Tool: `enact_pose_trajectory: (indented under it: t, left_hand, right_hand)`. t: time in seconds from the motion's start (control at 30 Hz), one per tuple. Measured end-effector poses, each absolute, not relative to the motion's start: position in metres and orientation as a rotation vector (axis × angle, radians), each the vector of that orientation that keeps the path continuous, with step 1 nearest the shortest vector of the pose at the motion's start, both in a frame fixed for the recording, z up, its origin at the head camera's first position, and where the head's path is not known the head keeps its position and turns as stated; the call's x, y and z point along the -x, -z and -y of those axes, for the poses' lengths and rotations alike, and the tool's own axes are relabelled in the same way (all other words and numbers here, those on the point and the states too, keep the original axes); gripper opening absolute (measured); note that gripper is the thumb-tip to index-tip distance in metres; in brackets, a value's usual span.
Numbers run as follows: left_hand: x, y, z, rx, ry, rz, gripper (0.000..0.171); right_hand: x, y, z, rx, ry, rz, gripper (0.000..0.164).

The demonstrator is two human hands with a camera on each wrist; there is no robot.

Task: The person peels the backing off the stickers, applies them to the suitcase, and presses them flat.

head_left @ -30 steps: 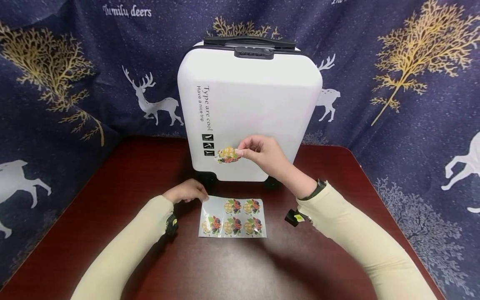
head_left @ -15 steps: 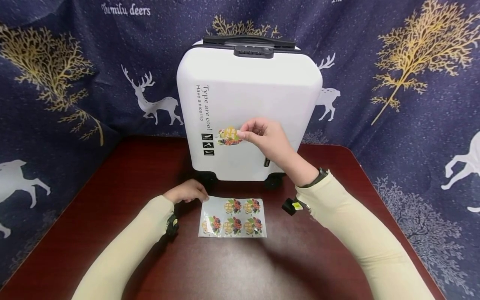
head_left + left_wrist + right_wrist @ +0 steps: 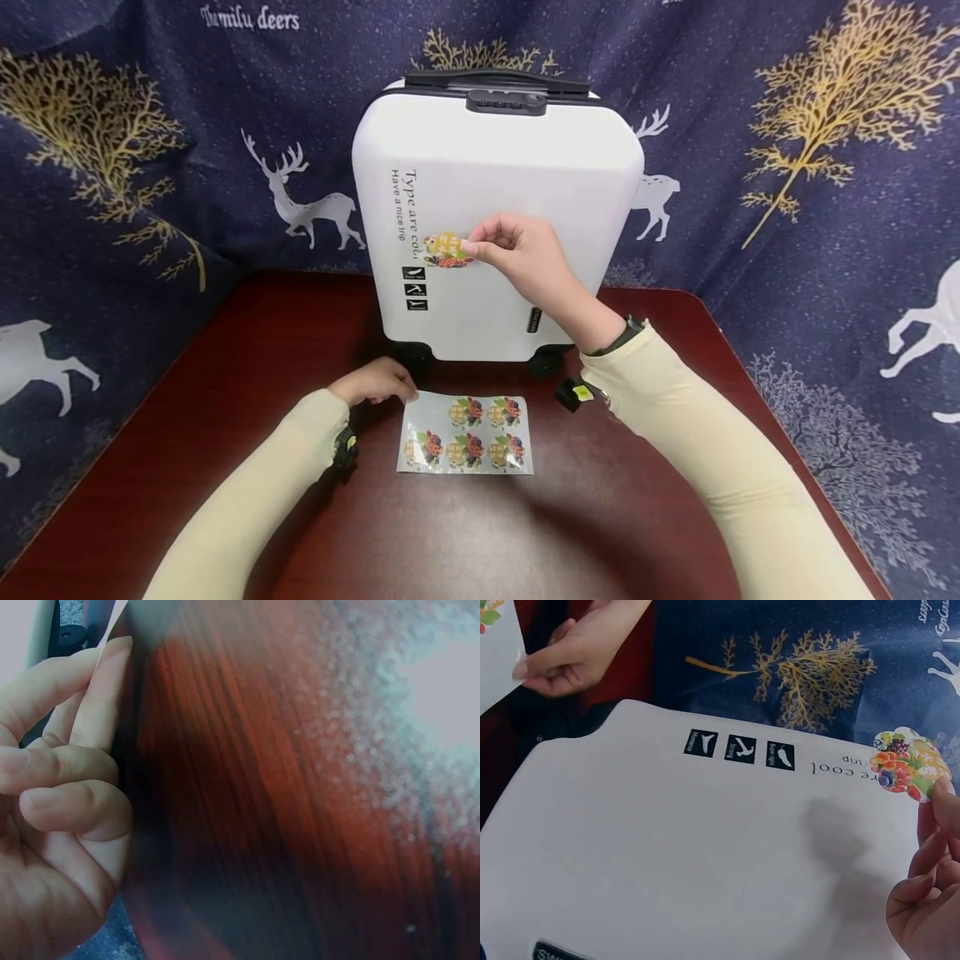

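Between thumb and fingertips my right hand [image 3: 525,258] pinches a fruit-printed sticker [image 3: 446,248] by its right edge. The sticker hangs in front of the white suitcase [image 3: 495,183], overlapping the end of its printed lettering in the head view. From the right wrist view, the sticker [image 3: 907,765] shows berries and yellow fruit, and the hand's shadow falls on the suitcase. Lower down, my left hand [image 3: 377,381] pinches the upper left corner of a sticker sheet [image 3: 427,412], with several fruit stickers on it and a blank patch at upper left. In the left wrist view only a thin sliver of the sheet shows.
The suitcase stands upright at the back of the dark red wooden table [image 3: 315,325], on black wheels [image 3: 547,361]. Behind it hangs a blue cloth [image 3: 300,75] with white deer and gold trees. Small black devices are strapped at both wrists.
My right hand has risen along the suitcase front with the sticker, then shifted slightly left toward the printed lettering. The left hand and the sticker sheet have stayed in place.
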State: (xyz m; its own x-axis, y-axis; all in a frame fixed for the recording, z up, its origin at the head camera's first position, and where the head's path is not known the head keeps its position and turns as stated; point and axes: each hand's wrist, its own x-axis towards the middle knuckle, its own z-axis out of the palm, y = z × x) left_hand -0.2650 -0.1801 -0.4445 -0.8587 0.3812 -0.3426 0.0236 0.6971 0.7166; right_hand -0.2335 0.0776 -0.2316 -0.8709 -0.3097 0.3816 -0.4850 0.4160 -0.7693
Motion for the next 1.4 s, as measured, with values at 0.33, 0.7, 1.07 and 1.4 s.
enact_pose_trajectory:
  t: [0.33, 0.7, 1.07, 1.4]
  left_hand:
    - [0.264, 0.446, 0.18, -0.301, -1.032, -2.429, 0.02]
    - [0.262, 0.443, 0.177, -0.314, -1.009, -2.434, 0.021]
    - [0.263, 0.445, 0.177, -0.333, -1.033, -2.424, 0.018]
    - [0.265, 0.448, 0.177, -0.342, -1.041, -2.425, 0.019]
  right_hand:
    - [0.237, 0.23, -0.07, -0.673, -1.379, 2.447, 0.015]
    - [0.241, 0.226, -0.061, -0.635, -1.444, 2.382, 0.014]
    - [0.246, 0.224, -0.057, -0.602, -1.474, 2.343, 0.014]
    - [0.249, 0.222, -0.052, -0.593, -1.458, 2.285, 0.015]
